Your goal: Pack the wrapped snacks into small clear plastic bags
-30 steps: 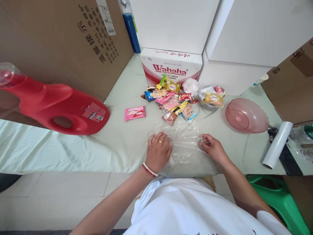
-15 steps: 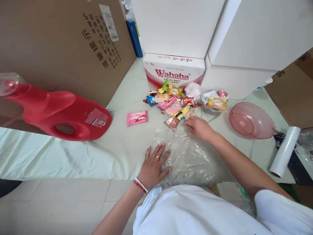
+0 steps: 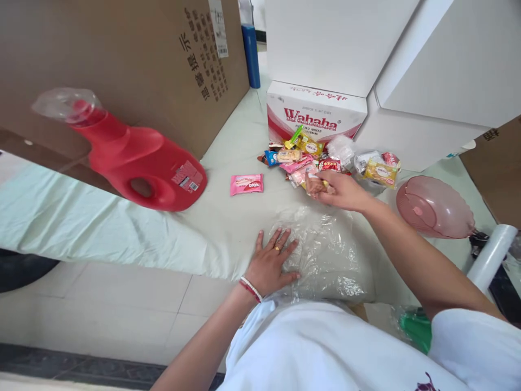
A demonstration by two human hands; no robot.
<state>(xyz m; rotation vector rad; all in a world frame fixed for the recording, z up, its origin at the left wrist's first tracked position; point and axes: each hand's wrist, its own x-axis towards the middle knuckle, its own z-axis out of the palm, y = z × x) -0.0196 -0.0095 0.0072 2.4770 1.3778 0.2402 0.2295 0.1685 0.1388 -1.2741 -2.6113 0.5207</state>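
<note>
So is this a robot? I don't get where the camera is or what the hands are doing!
No robot here, just a person with two bare hands. The camera sits on the person's head, looking forward and down, so you see what lies in front of them.

The left hand rests flat, fingers spread, on the edge of some clear plastic. The right hand has its fingers around a small brown packet, partly hidden.

Everything lies on a pale green cloth: a pile of wrapped snacks, one pink packet by itself, a big red bottle on the picture's left and a pink bowl on its right.
</note>
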